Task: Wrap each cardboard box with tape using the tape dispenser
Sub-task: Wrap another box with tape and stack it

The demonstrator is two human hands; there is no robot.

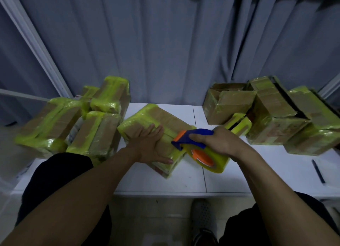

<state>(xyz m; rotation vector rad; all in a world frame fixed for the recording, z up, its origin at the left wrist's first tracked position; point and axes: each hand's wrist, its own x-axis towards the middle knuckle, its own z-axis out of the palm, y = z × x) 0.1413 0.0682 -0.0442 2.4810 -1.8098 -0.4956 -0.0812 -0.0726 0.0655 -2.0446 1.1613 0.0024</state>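
Box (166,117) sits mid-table, left hand (150,146) flat on top, fingers straight. Right hand (223,142) wrapped round dispenser (191,137) at box's right edge. Risk: the pull drags box from under the palm and tape skews or wrinkles. 1 wide swing clips right stack (276,120).

The cardboard box (171,118) before me lies askew on the white worktop (165,179). Its brown top is bare and its edges are banded in glossy yellow-green tape. My left grip (149,144) lies flat on it. The tape dispenser (198,150), blue and orange with a yellow-green roll, sits in my right grip (222,141), nose against the box's right edge. A pile of taped boxes (73,120) lies at left, and partly taped boxes (276,117) stand at right.
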